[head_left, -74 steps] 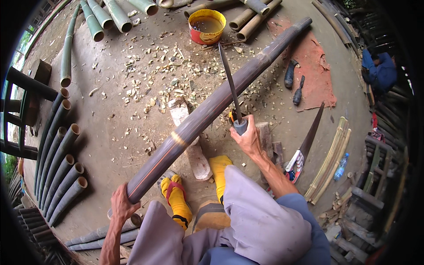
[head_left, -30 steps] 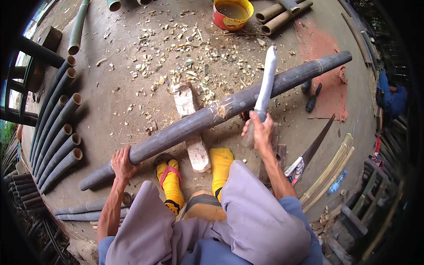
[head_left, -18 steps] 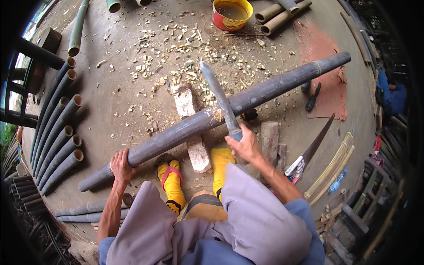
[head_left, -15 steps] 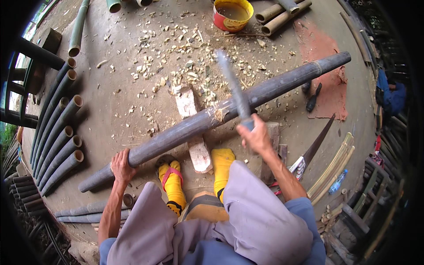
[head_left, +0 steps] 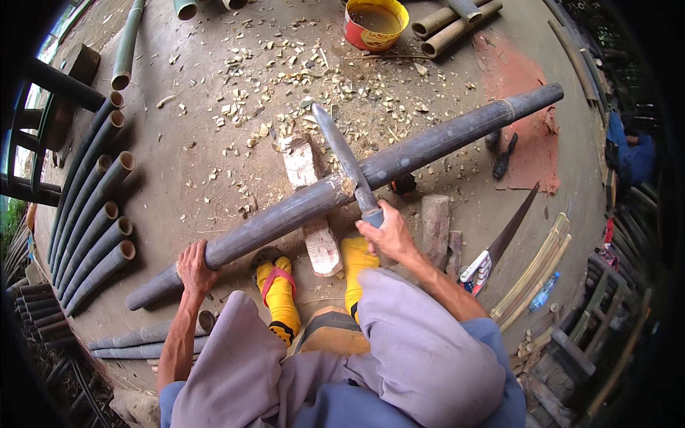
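Observation:
A long dark bamboo pole lies slantwise in front of me, from low left to upper right. Its middle rests across a pale wooden block. My left hand is wrapped round the pole near its lower left end. In my right hand is the handle of a machete, whose broad grey blade crosses over the pole. Beside the blade, a patch of the pole's surface is chipped to pale wood at a joint. Part of the pole is hidden under the blade.
Wood chips litter the ground beyond the pole. Several cut bamboo poles lie at the left. A red and yellow bucket stands at the far side. At the right are a handsaw, split bamboo strips and a red mat.
My right hand has moved left and slightly down with the machete, bringing the blade to the chipped spot. The left hand keeps its hold, and the pole has hardly shifted.

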`<act>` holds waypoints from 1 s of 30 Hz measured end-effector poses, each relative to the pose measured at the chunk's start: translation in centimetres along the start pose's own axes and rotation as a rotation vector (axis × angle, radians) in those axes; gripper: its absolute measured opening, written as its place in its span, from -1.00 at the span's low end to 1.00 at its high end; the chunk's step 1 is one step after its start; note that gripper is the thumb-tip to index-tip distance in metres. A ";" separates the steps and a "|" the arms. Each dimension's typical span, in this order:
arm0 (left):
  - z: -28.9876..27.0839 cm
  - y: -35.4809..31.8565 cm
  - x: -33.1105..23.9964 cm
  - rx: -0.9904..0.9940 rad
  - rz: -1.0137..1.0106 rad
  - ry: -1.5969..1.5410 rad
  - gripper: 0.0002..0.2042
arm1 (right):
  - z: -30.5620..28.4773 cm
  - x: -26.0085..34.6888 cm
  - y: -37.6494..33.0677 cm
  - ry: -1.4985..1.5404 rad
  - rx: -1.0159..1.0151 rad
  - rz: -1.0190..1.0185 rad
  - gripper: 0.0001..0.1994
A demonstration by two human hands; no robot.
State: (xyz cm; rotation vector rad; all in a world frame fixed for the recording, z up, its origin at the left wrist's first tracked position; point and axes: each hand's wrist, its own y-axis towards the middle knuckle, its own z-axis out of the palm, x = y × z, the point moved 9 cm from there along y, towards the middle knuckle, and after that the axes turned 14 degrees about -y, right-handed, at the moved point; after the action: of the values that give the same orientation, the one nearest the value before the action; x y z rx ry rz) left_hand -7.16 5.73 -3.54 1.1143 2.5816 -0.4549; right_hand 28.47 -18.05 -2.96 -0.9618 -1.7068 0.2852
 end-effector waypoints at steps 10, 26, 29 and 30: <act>-0.9 0.5 -0.3 -0.057 0.021 -0.033 -0.33 | -1.6 1.6 1.4 -0.011 0.001 -0.054 -0.63; -0.8 -0.6 0.4 -0.019 -0.025 -0.056 -0.34 | -0.8 2.0 1.6 -0.062 0.109 -0.057 -0.63; -0.6 0.2 0.4 0.051 -0.068 -0.115 -0.37 | -3.7 -0.8 2.7 0.544 -0.237 0.018 -0.63; -0.5 0.7 0.3 0.068 -0.087 -0.136 -0.37 | -2.2 -0.7 2.7 0.423 -0.164 -0.009 -0.63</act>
State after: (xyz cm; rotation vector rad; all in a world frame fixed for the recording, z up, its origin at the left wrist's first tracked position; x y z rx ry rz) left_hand -6.92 6.63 -3.31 0.9597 2.5198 -0.6212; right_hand 31.64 -17.44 -4.30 -1.0488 -1.3581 -0.0657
